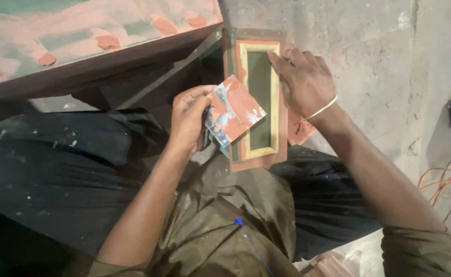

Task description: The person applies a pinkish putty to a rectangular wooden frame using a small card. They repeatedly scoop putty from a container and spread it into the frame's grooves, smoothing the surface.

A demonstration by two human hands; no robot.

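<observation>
Lap first: black paint-flecked trousers (56,169) under both forearms. Left hand (188,120), fingers curled shut, grips a square flat scraper card smeared red, white and blue (234,110) by its left edge; card tilted over the lower left side of a rectangular red-coated wooden frame with cream inner rim and dark green recess (258,92). Recess holds nothing I can see. Right hand (302,82) flat on the frame's right rail, fingers extended, not gripping. Thin white band (322,109) at that wrist. Beyond: long board blotched red and green (81,36); right, orange cable (448,177) on grey concrete floor (379,56).
</observation>
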